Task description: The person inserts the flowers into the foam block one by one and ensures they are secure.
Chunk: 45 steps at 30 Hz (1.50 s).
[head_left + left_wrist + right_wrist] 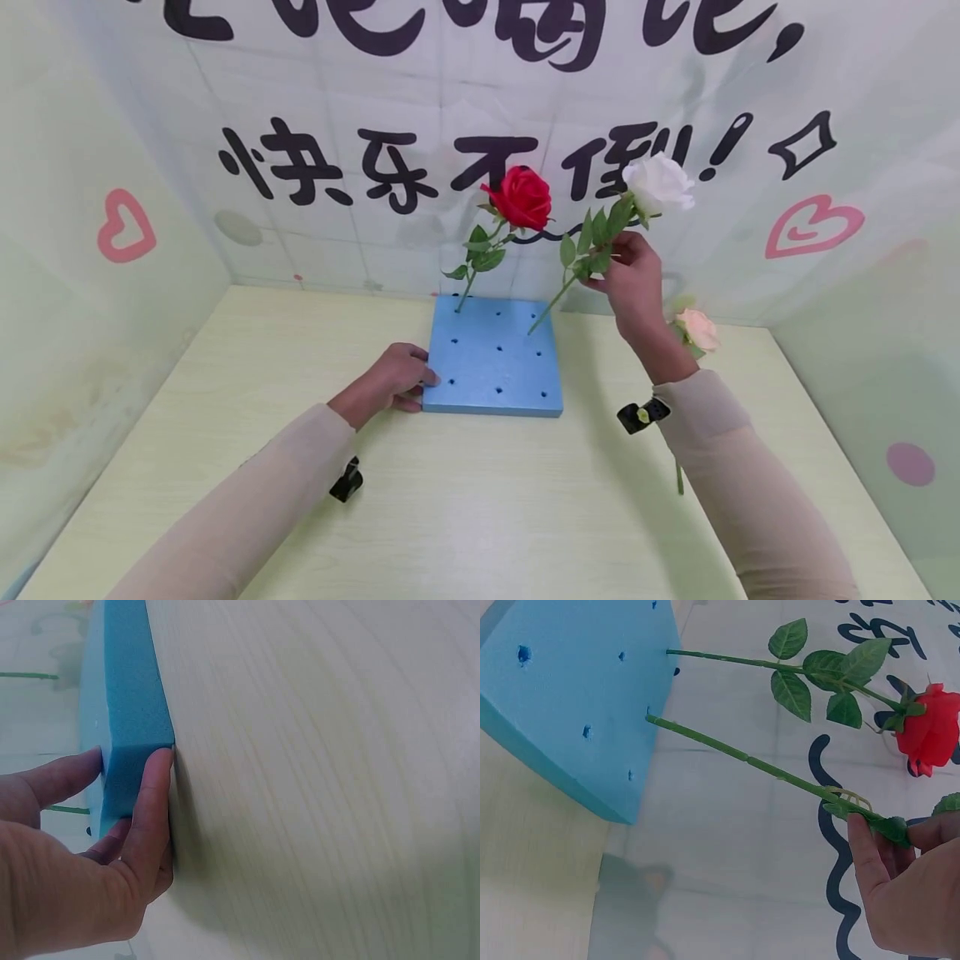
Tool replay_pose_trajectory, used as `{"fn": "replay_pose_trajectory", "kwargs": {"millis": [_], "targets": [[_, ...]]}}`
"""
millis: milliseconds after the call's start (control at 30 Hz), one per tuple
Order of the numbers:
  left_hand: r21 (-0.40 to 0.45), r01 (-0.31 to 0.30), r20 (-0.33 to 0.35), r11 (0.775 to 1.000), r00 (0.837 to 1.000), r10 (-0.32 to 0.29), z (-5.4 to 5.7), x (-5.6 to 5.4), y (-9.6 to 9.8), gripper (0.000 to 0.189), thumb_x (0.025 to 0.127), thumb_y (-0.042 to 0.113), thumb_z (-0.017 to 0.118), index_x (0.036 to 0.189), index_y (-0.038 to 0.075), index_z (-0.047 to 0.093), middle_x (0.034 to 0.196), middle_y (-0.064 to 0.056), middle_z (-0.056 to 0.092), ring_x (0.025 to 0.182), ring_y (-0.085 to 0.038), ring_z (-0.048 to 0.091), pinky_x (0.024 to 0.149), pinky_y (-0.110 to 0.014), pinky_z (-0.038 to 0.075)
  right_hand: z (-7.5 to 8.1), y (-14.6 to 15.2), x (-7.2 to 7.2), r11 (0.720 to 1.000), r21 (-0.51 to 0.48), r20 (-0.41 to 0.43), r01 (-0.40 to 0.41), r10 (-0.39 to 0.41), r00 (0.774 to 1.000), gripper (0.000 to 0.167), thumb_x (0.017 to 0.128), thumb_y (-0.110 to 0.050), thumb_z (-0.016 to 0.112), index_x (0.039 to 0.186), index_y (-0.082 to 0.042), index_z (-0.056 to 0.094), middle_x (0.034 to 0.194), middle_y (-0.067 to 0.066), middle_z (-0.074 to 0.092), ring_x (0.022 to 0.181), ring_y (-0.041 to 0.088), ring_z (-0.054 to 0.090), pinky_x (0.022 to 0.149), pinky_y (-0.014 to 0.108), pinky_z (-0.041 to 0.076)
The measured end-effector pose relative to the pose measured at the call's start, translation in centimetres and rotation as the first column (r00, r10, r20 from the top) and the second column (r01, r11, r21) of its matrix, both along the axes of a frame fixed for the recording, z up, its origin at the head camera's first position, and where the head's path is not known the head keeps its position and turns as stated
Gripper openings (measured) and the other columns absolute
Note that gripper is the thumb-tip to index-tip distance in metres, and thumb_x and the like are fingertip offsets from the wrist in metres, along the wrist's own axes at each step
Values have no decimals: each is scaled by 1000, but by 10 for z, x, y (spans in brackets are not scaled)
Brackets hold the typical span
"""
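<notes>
A blue foam board (480, 367) with rows of small holes lies on the table. My left hand (397, 377) grips its left edge, thumb on the top face and fingers along the side, as the left wrist view shows. A red artificial rose (522, 198) stands in a back-left hole, leaning slightly right. High at the right, my right hand (633, 279) pinches a white rose (660, 185) by its leafy upper stem. That stem slants down leftward, and its lower tip (651, 718) is right at the board's face near a hole. The white bloom is outside the right wrist view.
Partly behind the right forearm, a pale peach rose (699, 329) lies on the light wooden table (480, 500). A printed backdrop (420, 242) with dark lettering rises just behind the board, and side panels (892, 375) flank the table.
</notes>
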State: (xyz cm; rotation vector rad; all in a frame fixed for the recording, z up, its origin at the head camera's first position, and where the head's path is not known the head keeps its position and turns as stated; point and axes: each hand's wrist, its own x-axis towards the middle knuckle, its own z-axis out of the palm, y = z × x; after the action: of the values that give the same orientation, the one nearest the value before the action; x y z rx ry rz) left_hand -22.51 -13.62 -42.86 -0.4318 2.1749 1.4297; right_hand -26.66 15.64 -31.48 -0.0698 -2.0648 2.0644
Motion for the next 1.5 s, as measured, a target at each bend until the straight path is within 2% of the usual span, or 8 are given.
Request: {"fn": "replay_pose_trajectory", "kwargs": {"millis": [233, 533, 833, 1133, 1500], "targets": [[5, 14, -13, 1000, 1000, -14, 1, 0, 0, 56, 90, 7, 64, 141, 3, 42, 104, -17, 55, 82, -24, 55, 62, -35, 60, -10, -13, -10, 999, -44, -25, 32, -33, 999, 21, 91, 2, 58, 111, -5, 55, 97, 7, 56, 83, 15, 63, 64, 26, 60], [-16, -6, 2, 1000, 1000, 6, -1, 0, -2, 57, 90, 7, 65, 142, 4, 42, 106, -17, 55, 83, -24, 56, 62, -35, 61, -20, -28, -23, 999, -19, -29, 40, -40, 999, 22, 93, -2, 56, 115, -3, 55, 101, 8, 57, 89, 18, 62, 69, 27, 60], [-1, 11, -5, 1000, 1000, -11, -3, -1, 1, 58, 89, 6, 65, 142, 3, 42, 103, -18, 55, 80, -24, 55, 61, -35, 60, -27, -34, -33, 999, 29, -13, 34, -34, 999, 28, 94, -7, 58, 122, -2, 54, 106, 8, 56, 94, 18, 62, 77, 32, 60], [3, 12, 6, 1000, 1000, -12, -2, 0, 3, 57, 89, 6, 65, 142, 3, 42, 100, -17, 54, 81, -24, 55, 62, -36, 61, -37, -39, -35, 995, 101, 23, -5, 3, 1000, 30, 96, -9, 57, 124, -2, 52, 114, 13, 56, 102, 22, 61, 81, 34, 59], [-2, 15, -6, 1000, 1000, -15, 2, 2, -1, 57, 89, 6, 64, 142, 2, 42, 102, -17, 54, 81, -24, 54, 62, -36, 61, -39, -53, -36, 992, 124, 0, -29, 29, 1000, 26, 94, -5, 56, 120, 0, 53, 113, 14, 58, 99, 22, 60, 80, 34, 60]]}}
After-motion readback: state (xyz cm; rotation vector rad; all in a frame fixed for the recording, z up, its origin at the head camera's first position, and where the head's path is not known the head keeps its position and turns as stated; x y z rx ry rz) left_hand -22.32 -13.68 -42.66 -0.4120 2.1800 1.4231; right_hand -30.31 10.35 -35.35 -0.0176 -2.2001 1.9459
